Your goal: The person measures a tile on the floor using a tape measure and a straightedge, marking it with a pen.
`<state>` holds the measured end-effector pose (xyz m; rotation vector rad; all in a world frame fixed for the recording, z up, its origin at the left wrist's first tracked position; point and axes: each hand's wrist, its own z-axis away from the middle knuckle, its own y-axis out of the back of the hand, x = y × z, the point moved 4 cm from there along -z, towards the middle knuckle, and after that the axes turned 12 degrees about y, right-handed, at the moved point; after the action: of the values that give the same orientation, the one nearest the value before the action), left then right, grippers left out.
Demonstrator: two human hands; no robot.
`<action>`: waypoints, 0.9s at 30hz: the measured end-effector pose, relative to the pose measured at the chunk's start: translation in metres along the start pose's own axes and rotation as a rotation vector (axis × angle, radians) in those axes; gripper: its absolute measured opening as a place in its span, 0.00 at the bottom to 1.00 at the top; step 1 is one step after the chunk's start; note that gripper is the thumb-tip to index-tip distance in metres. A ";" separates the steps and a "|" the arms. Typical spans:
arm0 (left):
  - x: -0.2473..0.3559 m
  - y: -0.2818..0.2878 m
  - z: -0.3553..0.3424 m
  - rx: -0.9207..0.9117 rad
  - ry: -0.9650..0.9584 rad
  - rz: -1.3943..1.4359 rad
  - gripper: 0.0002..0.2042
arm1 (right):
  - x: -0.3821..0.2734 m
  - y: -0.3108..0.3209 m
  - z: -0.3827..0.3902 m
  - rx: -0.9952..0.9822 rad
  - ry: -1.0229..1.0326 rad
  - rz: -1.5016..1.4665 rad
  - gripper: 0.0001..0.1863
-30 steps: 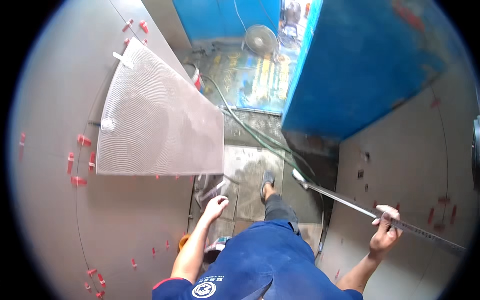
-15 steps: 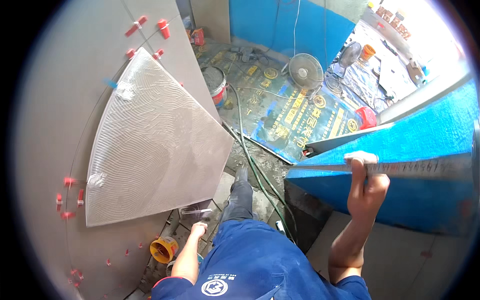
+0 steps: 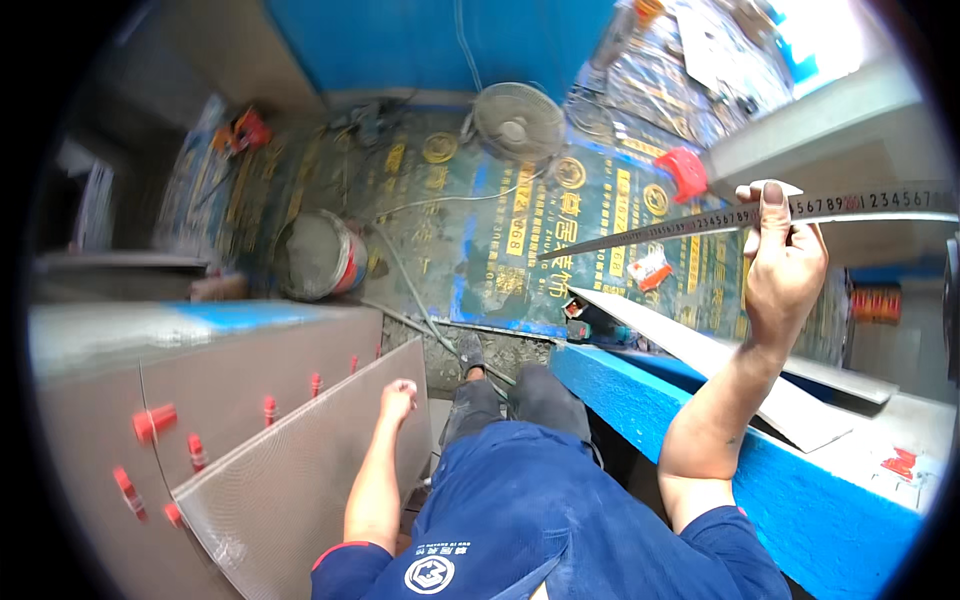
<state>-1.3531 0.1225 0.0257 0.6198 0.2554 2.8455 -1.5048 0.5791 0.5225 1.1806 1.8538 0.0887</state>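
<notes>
My right hand (image 3: 785, 255), raised over the blue-topped low wall, is closed around a long metal ruler (image 3: 655, 230) with black markings. The ruler points left over the floor, and its other end runs out at the right rim of the view. A small white pointed piece shows beside the thumb; I cannot tell what it is. My left hand (image 3: 400, 398) is closed in front of a large grey tile (image 3: 310, 450) with a combed, ridged face. Whether it holds anything is hidden. That tile leans at the left against a tiled wall (image 3: 260, 370) with red levelling clips.
Ahead stand a bucket of grey mortar (image 3: 318, 258) and a fan (image 3: 518, 120), with a hose (image 3: 415, 290) across the floor. A red stool (image 3: 682, 173) stands farther right. Pale boards (image 3: 720, 370) lie along the blue low wall (image 3: 640, 400). A power tool (image 3: 600, 330) sits beside it.
My view has turned rightward and shows more of the floor ahead. The ruler, before along the blue surface, now hangs over the floor in my right hand. My left hand now appears before the tile.
</notes>
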 end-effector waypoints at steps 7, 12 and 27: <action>0.235 -0.017 -0.029 -0.077 -0.224 -0.245 0.06 | 0.068 0.023 -0.073 0.201 -0.107 0.164 0.18; 0.317 -0.078 -0.056 -0.135 -0.219 -0.489 0.07 | 0.133 0.042 -0.107 0.315 -0.252 0.130 0.15; 0.507 -0.140 -0.177 -0.149 -0.022 -0.316 0.02 | 0.265 0.080 -0.233 0.301 -0.367 0.270 0.10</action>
<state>-1.8547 0.3608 0.0341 0.5272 0.1224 2.5255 -1.6513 0.9100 0.5260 1.5365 1.4110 -0.2497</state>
